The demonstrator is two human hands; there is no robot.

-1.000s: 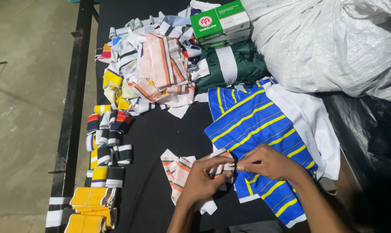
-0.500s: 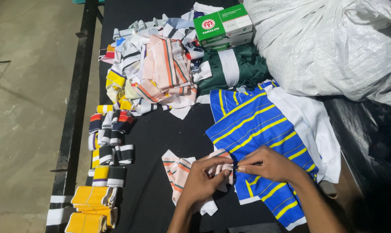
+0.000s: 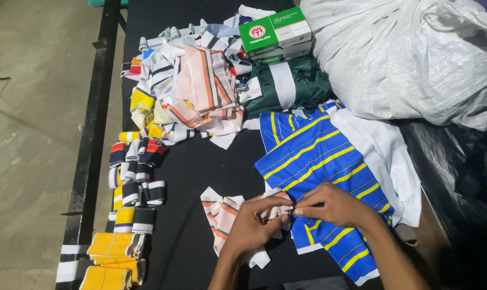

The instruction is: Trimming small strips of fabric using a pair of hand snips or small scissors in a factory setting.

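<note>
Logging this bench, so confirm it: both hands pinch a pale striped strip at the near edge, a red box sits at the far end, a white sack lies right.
One slip: the box is green and white, not red, as the head view shows. The rest stands.

Two hands [image 3: 254,225], two stacked green-and-white boxes [image 3: 275,32], one white woven sack [image 3: 410,59], one blue-and-yellow striped cloth [image 3: 318,156].

Both hands pinch a pale striped strip [image 3: 227,212] at 6 o'clock: left hand [image 3: 252,226], right hand [image 3: 333,204]. Blue-yellow striped cloth [image 3: 313,156] under right hand. Green boxes [image 3: 275,33] at 12.
</note>
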